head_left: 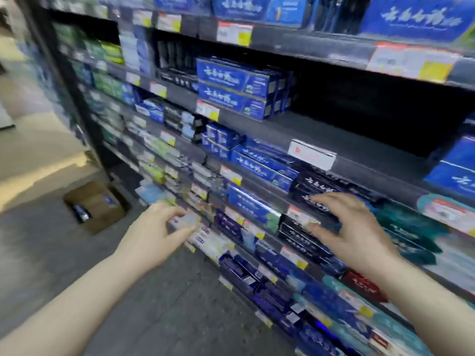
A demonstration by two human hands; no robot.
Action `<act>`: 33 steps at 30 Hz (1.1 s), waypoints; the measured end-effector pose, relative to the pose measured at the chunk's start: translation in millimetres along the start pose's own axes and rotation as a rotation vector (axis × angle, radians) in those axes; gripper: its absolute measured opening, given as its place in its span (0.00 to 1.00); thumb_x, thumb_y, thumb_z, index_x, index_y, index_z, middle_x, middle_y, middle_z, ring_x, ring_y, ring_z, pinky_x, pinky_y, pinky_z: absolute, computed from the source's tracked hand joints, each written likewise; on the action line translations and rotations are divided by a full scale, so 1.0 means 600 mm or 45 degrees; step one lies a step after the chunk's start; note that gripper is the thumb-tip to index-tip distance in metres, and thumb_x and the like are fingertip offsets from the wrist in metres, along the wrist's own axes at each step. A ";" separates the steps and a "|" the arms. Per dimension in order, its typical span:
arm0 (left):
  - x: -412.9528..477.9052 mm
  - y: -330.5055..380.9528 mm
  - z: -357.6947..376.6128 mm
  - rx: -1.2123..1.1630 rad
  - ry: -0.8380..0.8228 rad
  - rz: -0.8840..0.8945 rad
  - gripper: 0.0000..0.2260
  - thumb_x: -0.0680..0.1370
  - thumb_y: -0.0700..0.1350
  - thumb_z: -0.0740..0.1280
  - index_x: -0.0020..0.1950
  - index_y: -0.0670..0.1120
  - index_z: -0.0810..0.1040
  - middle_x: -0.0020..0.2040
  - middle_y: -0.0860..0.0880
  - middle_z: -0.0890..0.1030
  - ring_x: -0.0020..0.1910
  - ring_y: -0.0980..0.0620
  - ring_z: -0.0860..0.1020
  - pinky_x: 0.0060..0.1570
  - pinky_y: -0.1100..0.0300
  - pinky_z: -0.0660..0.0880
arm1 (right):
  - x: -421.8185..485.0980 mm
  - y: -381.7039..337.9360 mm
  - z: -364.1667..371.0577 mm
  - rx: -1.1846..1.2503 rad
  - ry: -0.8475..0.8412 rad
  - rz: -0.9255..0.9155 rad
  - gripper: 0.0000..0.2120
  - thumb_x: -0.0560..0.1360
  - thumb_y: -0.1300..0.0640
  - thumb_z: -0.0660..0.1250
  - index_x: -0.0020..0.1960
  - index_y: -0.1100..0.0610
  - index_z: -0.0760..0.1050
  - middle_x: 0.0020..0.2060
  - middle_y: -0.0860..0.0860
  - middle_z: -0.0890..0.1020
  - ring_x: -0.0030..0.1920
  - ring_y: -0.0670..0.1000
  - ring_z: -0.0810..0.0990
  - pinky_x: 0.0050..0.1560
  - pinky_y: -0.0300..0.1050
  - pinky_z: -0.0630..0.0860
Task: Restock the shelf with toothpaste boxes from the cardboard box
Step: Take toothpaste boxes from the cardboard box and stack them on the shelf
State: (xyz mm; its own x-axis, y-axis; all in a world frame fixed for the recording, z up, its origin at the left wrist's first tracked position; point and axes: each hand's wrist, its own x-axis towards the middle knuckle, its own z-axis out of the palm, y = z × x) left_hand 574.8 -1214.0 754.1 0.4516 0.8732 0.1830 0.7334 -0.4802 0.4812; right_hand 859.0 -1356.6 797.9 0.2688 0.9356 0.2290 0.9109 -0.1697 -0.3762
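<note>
A tall dark shelf unit runs across the view, stocked with toothpaste boxes. Two stacked blue toothpaste boxes stand on the second shelf, with a bare dark stretch to their right. An open cardboard box sits on the floor at the left, with a few blue boxes inside. My left hand hovers in front of the lower shelves, fingers apart, holding nothing. My right hand is spread open in front of black toothpaste boxes, not gripping them. The view is motion-blurred.
Price tags line the shelf edges. A white and red label holder sticks out from the second shelf. Green and white boxes fill the left shelves. Grey floor lies between me and the cardboard box.
</note>
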 end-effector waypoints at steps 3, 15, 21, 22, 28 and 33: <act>-0.030 -0.138 -0.060 0.006 -0.010 -0.134 0.33 0.61 0.69 0.55 0.54 0.48 0.79 0.48 0.50 0.78 0.52 0.49 0.76 0.51 0.55 0.73 | 0.040 -0.116 0.089 0.079 -0.057 -0.028 0.24 0.69 0.48 0.70 0.63 0.52 0.72 0.60 0.51 0.76 0.63 0.54 0.72 0.63 0.49 0.66; -0.098 -0.542 -0.241 0.016 -0.014 -0.539 0.24 0.72 0.57 0.67 0.63 0.45 0.73 0.60 0.45 0.74 0.58 0.47 0.74 0.60 0.53 0.71 | 0.197 -0.485 0.372 0.190 -0.489 -0.162 0.27 0.71 0.47 0.67 0.68 0.50 0.65 0.67 0.47 0.70 0.68 0.49 0.67 0.67 0.48 0.65; -0.067 -0.682 -0.268 -0.011 -0.049 -0.713 0.26 0.71 0.61 0.65 0.64 0.48 0.72 0.62 0.48 0.73 0.60 0.48 0.73 0.58 0.57 0.70 | 0.321 -0.597 0.490 0.189 -0.588 -0.257 0.27 0.71 0.45 0.67 0.67 0.48 0.66 0.66 0.46 0.72 0.66 0.48 0.68 0.66 0.46 0.65; -0.056 -0.710 -0.276 -0.003 -0.058 -0.740 0.25 0.72 0.60 0.65 0.64 0.49 0.71 0.62 0.49 0.72 0.61 0.49 0.73 0.58 0.58 0.69 | 0.349 -0.617 0.515 0.201 -0.605 -0.270 0.27 0.71 0.45 0.67 0.67 0.48 0.66 0.65 0.46 0.72 0.66 0.47 0.68 0.65 0.45 0.65; 0.051 -0.893 -0.345 0.062 -0.083 -0.948 0.24 0.72 0.57 0.66 0.65 0.48 0.71 0.64 0.47 0.73 0.64 0.50 0.72 0.62 0.60 0.66 | 0.540 -0.760 0.670 0.259 -0.719 -0.371 0.27 0.71 0.45 0.67 0.67 0.48 0.66 0.65 0.47 0.73 0.66 0.49 0.69 0.65 0.46 0.66; 0.170 -1.001 -0.398 0.094 -0.101 -1.041 0.25 0.73 0.57 0.65 0.67 0.48 0.69 0.65 0.46 0.72 0.64 0.49 0.72 0.61 0.60 0.67 | 0.695 -0.877 0.756 0.266 -0.809 -0.464 0.26 0.72 0.44 0.66 0.68 0.46 0.65 0.65 0.45 0.71 0.65 0.48 0.68 0.64 0.46 0.67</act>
State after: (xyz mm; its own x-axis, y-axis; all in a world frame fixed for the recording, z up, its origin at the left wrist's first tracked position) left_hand 59.0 -816.7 688.3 -0.2068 0.9425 -0.2627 0.8766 0.2977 0.3780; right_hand 349.7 -736.7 684.2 -0.3271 0.9304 -0.1656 0.8124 0.1873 -0.5522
